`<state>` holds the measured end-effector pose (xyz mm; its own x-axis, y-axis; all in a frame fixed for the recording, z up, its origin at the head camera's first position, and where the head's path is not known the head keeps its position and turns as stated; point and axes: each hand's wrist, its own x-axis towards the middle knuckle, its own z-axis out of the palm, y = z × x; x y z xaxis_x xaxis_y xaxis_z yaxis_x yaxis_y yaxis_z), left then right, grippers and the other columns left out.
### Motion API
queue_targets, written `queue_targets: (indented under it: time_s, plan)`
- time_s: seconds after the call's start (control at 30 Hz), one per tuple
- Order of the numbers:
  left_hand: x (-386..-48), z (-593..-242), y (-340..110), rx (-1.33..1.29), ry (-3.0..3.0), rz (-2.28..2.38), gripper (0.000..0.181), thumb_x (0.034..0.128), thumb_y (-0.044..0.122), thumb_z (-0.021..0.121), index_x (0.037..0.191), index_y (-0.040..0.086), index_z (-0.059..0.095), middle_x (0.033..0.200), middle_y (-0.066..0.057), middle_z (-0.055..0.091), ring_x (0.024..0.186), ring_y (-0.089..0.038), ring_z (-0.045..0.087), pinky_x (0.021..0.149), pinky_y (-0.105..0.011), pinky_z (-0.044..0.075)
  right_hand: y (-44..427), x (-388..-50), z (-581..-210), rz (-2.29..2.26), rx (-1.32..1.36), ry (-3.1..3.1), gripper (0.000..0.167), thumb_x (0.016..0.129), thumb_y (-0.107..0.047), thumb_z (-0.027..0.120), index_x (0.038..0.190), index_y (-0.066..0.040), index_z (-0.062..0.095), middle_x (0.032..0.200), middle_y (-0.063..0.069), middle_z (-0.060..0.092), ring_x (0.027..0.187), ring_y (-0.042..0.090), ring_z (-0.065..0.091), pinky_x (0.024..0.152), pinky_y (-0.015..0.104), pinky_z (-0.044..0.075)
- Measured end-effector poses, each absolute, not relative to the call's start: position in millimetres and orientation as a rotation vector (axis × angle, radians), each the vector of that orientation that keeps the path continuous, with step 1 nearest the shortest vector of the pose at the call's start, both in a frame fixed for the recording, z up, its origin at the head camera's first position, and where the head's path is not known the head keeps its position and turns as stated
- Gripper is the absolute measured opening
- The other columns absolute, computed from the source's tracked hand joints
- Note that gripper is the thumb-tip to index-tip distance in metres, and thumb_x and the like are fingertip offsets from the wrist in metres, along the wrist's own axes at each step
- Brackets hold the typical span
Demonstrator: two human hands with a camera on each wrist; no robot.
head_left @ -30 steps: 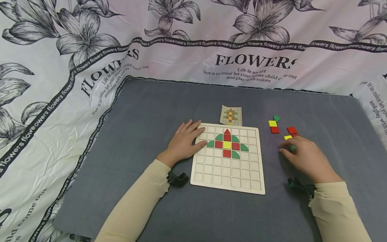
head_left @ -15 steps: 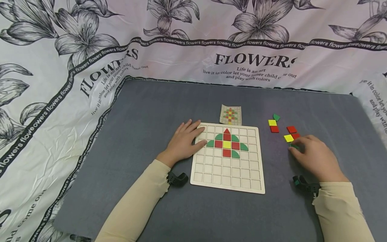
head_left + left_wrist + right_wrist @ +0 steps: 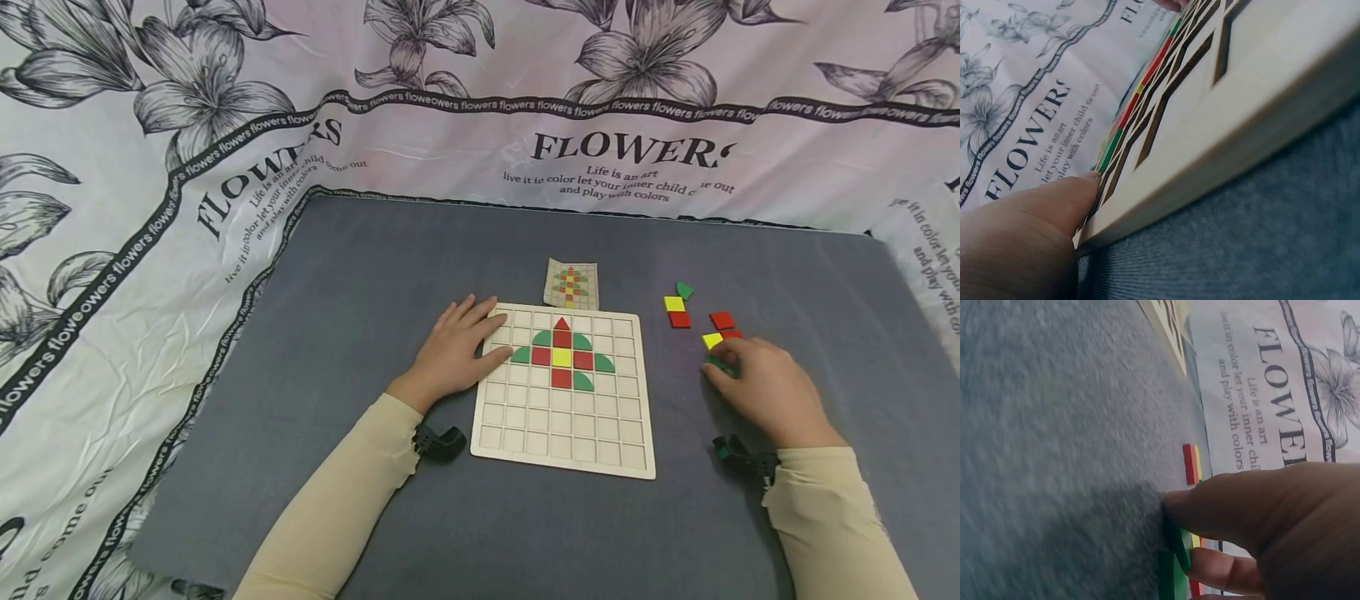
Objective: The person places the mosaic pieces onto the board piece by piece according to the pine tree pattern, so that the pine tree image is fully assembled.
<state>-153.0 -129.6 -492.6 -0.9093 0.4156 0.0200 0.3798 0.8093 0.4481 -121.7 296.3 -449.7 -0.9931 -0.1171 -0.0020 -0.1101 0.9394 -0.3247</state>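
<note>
Right hand (image 3: 772, 390) slides inward, pinching a flat green tile (image 3: 1177, 542) (left hand (image 3: 452, 354) spread on the square wooden board (image 3: 517, 417)), seemingly securing its pick!

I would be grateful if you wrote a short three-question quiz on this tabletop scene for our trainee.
1. True or false: the left hand touches the gridded board.

2. Multiple choice: what colour is the small piece that the right hand pinches between its thumb and finger?
a) red
b) yellow
c) green

3. Fill in the blank: the triangle set in the board is coloured ____.

Key: 1. True; 2. c; 3. red.
</note>
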Motion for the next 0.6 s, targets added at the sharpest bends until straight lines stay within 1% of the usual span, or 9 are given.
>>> queue_targets:
  time_s: [0.13, 0.33, 0.47, 0.6]
  plan:
    - [-153.3, -493.7, -130.5, 0.637, 2.917, 0.685, 0.067, 0.1054, 0.057, 0.054, 0.162, 0.023, 0.045, 0.173, 0.001, 0.028, 0.163, -0.026, 0.013, 0.133, -0.046, 0.003, 288.5, -122.0, -451.1, -0.524, -0.164, 3.078, 0.032, 0.094, -0.023, 0.076, 0.112, 0.003, 0.074, 0.104, 0.025, 0.072, 0.094, 0.043, 0.066, 0.070, 0.062, 0.053]
    - [-153.6, -494.0, -129.9, 0.635, 2.918, 0.683, 0.067, 0.1054, 0.057, 0.054, 0.162, 0.023, 0.045, 0.173, 0.000, 0.028, 0.163, -0.026, 0.013, 0.133, -0.047, 0.004, 273.5, -119.9, -452.5, -0.542, -0.161, 3.102, 0.034, 0.093, -0.021, 0.073, 0.115, 0.004, 0.074, 0.103, 0.024, 0.073, 0.087, 0.038, 0.066, 0.065, 0.058, 0.054]
    - [-153.8, -493.5, -129.3, 0.637, 2.918, 0.682, 0.067, 0.1053, 0.057, 0.054, 0.162, 0.023, 0.045, 0.173, 0.000, 0.029, 0.163, -0.027, 0.013, 0.133, -0.047, 0.004, 261.4, -116.7, -449.6, -0.531, -0.182, 3.123, 0.031, 0.091, -0.020, 0.072, 0.110, 0.004, 0.074, 0.095, 0.020, 0.071, 0.078, 0.032, 0.063, 0.059, 0.051, 0.053]
    - [-153.8, -493.2, -129.5, 0.640, 2.920, 0.680, 0.066, 0.1054, 0.057, 0.054, 0.162, 0.023, 0.045, 0.173, 0.001, 0.029, 0.163, -0.026, 0.013, 0.133, -0.046, 0.004, 247.7, -112.9, -446.1, -0.528, -0.219, 3.131, 0.029, 0.090, -0.018, 0.072, 0.107, 0.004, 0.075, 0.089, 0.017, 0.069, 0.075, 0.028, 0.060, 0.056, 0.045, 0.051]
